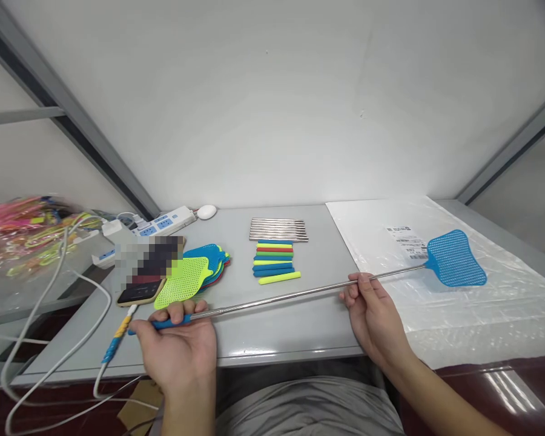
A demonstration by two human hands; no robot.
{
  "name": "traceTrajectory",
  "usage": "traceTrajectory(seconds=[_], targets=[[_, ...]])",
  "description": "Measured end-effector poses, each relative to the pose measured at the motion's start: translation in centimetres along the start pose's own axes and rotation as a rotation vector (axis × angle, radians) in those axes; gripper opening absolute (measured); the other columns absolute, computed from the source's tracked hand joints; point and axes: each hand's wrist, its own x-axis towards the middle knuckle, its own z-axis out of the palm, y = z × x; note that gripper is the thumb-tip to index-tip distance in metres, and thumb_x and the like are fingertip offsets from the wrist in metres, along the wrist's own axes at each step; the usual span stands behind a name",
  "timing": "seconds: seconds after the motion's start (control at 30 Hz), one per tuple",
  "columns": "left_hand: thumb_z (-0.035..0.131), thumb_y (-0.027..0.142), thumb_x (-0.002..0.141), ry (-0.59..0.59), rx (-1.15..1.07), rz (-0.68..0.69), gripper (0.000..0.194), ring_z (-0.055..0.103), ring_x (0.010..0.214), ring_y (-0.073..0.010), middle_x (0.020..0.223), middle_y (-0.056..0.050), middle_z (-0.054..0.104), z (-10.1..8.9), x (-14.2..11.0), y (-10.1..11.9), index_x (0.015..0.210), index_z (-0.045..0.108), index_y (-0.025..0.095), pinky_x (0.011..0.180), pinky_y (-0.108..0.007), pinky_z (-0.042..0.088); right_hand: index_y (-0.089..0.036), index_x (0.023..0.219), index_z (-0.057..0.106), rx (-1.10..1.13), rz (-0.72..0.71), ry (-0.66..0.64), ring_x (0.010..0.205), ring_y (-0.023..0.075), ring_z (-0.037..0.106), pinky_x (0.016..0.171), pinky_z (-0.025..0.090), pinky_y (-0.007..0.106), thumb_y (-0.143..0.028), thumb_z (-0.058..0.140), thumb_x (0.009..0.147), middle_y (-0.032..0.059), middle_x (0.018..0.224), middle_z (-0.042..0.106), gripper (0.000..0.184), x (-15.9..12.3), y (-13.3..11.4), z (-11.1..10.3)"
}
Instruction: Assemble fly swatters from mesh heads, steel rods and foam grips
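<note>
A telescopic fly swatter (281,297) with a blue mesh head and a blue grip is stretched out across my front, above the table edge. My left hand (179,342) is closed around its blue grip. Farther along, my right hand (375,312) pinches the thin metal rod short of the head. The blue head (456,259) is over the white plastic packaging at the right. Beyond my left hand lies a pile of loose swatter heads (184,281), yellow-green on top with blue and red ones beneath.
Coloured grip tubes (275,264) lie in a row mid-table, with metal rods (278,230) behind them. A phone (140,290), a power strip (163,223) and white cables (57,272) crowd the left side. White packaging (481,321) with a label covers the right.
</note>
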Motion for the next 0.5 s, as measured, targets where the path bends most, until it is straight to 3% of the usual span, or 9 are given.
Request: traceTrajectory(seconds=[0.2, 0.33, 0.5], targets=[[0.020, 0.052, 0.102, 0.031, 0.016, 0.056, 0.053, 0.033, 0.050, -0.0130, 0.051, 0.004, 0.034, 0.5, -1.0, -0.4, 0.065, 0.039, 0.020, 0.054, -0.026, 0.039, -0.023, 0.084, 0.070, 0.019, 0.016, -0.027, 0.060, 0.0107, 0.044, 0.070, 0.046, 0.029, -0.044, 0.073, 0.082, -0.0040, 0.063, 0.049, 0.022, -0.3, 0.0, 0.0], [0.032, 0.051, 0.101, -0.009, 0.043, -0.062, 0.048, 0.040, 0.055, -0.0133, 0.054, 0.004, 0.040, 1.5, -3.5, -2.4, 0.066, 0.043, 0.020, 0.061, -0.028, 0.044, -0.023, 0.087, 0.071, -0.059, 0.033, -0.121, 0.065, 0.0121, 0.048, 0.074, 0.046, 0.030, -0.045, 0.070, 0.085, -0.0024, 0.065, 0.053, 0.022, -1.0, 0.2, 0.3], [0.042, 0.052, 0.098, -0.075, 0.048, -0.120, 0.042, 0.046, 0.059, -0.0133, 0.061, 0.002, 0.046, 2.2, -6.2, -4.6, 0.072, 0.051, 0.021, 0.060, -0.026, 0.045, -0.022, 0.087, 0.071, -0.051, 0.039, -0.111, 0.066, 0.0120, 0.048, 0.075, 0.045, 0.030, -0.045, 0.071, 0.084, -0.0025, 0.065, 0.053, 0.022, -1.0, 0.2, 0.3]])
